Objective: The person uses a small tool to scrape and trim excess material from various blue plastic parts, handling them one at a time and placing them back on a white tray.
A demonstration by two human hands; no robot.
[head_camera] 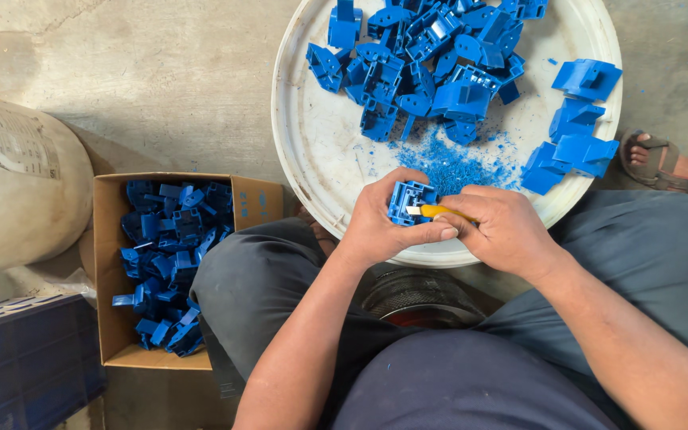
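Gripping a small blue moulded plastic part, the left hand closes its fingers around the part's body, while the right hand clenches a yellow-handled trimming knife against its edge. Light, stiff and hard-cornered, it looks best held by its solid sides. Below lies a round white plastic lid strewn with blue shavings and more parts; a cardboard box stands on the concrete floor.

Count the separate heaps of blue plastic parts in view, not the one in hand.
3: a big pile at the tray's top, a small group on its right edge, a heap in the cardboard box. More may lie off-frame.
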